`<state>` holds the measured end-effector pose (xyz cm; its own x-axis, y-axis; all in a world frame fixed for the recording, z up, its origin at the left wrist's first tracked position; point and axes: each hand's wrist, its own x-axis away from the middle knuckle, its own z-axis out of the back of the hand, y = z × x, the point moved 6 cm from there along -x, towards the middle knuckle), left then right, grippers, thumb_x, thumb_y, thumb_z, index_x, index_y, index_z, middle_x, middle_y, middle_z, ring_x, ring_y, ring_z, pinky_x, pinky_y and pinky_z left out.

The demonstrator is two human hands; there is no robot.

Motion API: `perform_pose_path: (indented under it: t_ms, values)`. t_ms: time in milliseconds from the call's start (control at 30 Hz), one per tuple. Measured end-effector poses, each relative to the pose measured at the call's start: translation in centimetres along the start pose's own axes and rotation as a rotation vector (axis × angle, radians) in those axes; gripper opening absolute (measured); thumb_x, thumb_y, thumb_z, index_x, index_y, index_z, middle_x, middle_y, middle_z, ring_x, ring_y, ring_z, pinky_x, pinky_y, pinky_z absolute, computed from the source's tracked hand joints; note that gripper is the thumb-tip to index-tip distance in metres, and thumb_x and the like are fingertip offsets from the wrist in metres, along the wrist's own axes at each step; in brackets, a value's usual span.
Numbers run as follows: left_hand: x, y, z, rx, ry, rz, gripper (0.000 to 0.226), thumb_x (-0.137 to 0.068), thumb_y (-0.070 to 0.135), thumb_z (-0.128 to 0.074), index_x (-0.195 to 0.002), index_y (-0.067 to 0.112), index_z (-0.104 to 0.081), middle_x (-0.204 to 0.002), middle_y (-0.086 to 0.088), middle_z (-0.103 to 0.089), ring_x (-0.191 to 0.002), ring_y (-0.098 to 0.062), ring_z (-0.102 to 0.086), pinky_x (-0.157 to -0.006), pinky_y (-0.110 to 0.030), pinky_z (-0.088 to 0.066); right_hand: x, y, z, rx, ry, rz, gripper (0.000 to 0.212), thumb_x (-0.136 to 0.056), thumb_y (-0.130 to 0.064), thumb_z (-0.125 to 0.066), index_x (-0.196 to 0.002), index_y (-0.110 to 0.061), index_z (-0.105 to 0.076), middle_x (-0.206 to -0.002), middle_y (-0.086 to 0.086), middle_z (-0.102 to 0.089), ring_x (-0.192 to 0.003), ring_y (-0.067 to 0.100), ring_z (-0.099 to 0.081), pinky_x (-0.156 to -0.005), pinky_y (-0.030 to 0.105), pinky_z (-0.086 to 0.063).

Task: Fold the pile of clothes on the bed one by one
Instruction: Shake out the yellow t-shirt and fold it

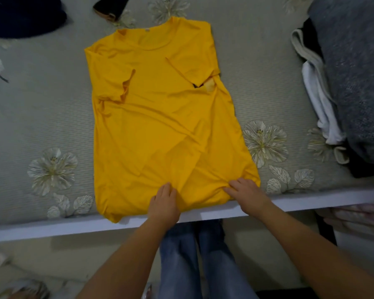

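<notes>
Both sleeves folded in, the yellow T-shirt [160, 126] lies flat on the bed [41, 117]; left hand [163, 202] and right hand [247, 194] each pinch its hem, their grip ready to lift it toward the collar.

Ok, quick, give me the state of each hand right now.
Left hand: fingers curled on the hem of the yellow T-shirt, gripping it.
Right hand: pinching the same hem, cloth bunched at its fingertips.
</notes>
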<state>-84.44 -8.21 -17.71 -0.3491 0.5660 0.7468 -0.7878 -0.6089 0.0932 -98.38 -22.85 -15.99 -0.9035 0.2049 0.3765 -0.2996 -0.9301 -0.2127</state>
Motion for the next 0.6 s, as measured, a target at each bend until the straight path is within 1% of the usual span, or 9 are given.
perform_pose_path:
  t_ms: [100,167,233,267,367,433,500,533,600]
  values:
    - [0.2,0.2,-1.0,0.000,0.022,0.025,0.064,-0.094,0.028,-0.043,-0.145,0.011,-0.009,-0.155,-0.007,0.003,-0.143,-0.021,-0.001,-0.110,-0.036,-0.021,0.0,0.0,0.4,-0.051,0.087,-0.047,0.028,-0.035,0.006,-0.072,-0.054,-0.012,-0.062,-0.056,0.004,-0.059,-0.047,0.019,-0.058,-0.043,0.015,-0.039]
    - [0.2,0.1,-1.3,-0.002,0.054,0.037,0.068,-0.093,0.035,-0.045,-0.145,0.011,-0.009,-0.155,-0.006,0.002,-0.143,-0.021,-0.002,-0.110,-0.036,-0.021,-0.5,0.1,0.2,-0.102,0.102,-0.160,0.024,-0.057,0.010,-0.064,-0.075,-0.006,-0.063,-0.075,0.011,-0.062,-0.068,0.024,-0.061,-0.055,0.025,-0.044]
    - [0.2,0.2,-1.4,0.016,0.103,0.066,0.074,-0.089,0.047,-0.048,-0.145,0.013,-0.013,-0.155,-0.004,-0.002,-0.143,-0.019,-0.005,-0.111,-0.037,-0.020,-0.7,0.6,-0.5,-0.214,-0.003,-0.272,0.024,-0.084,0.004,-0.045,-0.105,-0.005,-0.054,-0.103,0.014,-0.057,-0.094,0.024,-0.053,-0.071,0.033,-0.036]
    - [0.1,0.3,-1.6,0.029,0.136,0.091,0.078,-0.086,0.053,-0.049,-0.144,0.014,-0.015,-0.155,-0.004,-0.004,-0.142,-0.019,-0.006,-0.111,-0.037,-0.019,-0.7,0.6,-0.5,-0.291,-0.065,-0.292,0.026,-0.088,0.001,-0.038,-0.110,-0.005,-0.049,-0.106,0.014,-0.056,-0.094,0.025,-0.050,-0.069,0.035,-0.032]
    - [-0.1,1.6,-1.9,0.078,0.219,0.189,0.078,-0.079,0.060,-0.052,-0.137,0.015,-0.026,-0.151,-0.006,-0.015,-0.140,-0.020,-0.014,-0.108,-0.038,-0.021,0.0,0.2,1.2,-0.374,-0.071,-0.267,0.025,-0.095,-0.007,-0.033,-0.117,-0.006,-0.045,-0.100,0.017,-0.058,-0.083,0.027,-0.051,-0.061,0.033,-0.027]
    - [-0.1,2.2,-1.2,0.158,0.333,0.241,0.063,-0.079,0.043,-0.062,-0.128,0.011,-0.041,-0.141,-0.014,-0.035,-0.133,-0.027,-0.030,-0.102,-0.042,-0.027,0.6,0.2,2.2,-0.325,-0.098,-0.206,0.026,-0.098,-0.017,-0.032,-0.118,-0.008,-0.046,-0.099,0.015,-0.061,-0.086,0.029,-0.055,-0.061,0.033,-0.029]
    - [-0.1,1.6,0.1,0.277,0.534,0.252,0.036,-0.070,0.010,-0.070,-0.103,0.002,-0.061,-0.112,-0.024,-0.057,-0.109,-0.037,-0.053,-0.089,-0.047,-0.037,1.3,0.3,3.0,-0.271,-0.118,-0.152,0.031,-0.098,-0.030,-0.034,-0.119,-0.012,-0.048,-0.102,0.011,-0.062,-0.090,0.029,-0.057,-0.062,0.032,-0.032]
    - [0.0,0.6,0.4,0.321,0.599,0.276,0.026,-0.069,0.001,-0.068,-0.095,0.000,-0.063,-0.102,-0.025,-0.060,-0.100,-0.039,-0.056,-0.085,-0.046,-0.038,1.6,0.6,3.2,-0.269,-0.136,-0.139,0.035,-0.097,-0.037,-0.038,-0.123,-0.015,-0.047,-0.105,0.009,-0.063,-0.093,0.029,-0.057,-0.065,0.032,-0.035]
    - [0.2,-2.2,0.2,0.341,0.527,0.359,0.019,-0.079,-0.001,-0.056,-0.097,0.001,-0.063,-0.103,-0.025,-0.058,-0.100,-0.038,-0.052,-0.085,-0.043,-0.033,2.1,1.2,3.3,-0.273,-0.202,-0.161,0.053,-0.092,-0.045,-0.045,-0.137,-0.020,-0.036,-0.114,0.007,-0.061,-0.102,0.026,-0.056,-0.074,0.031,-0.041]
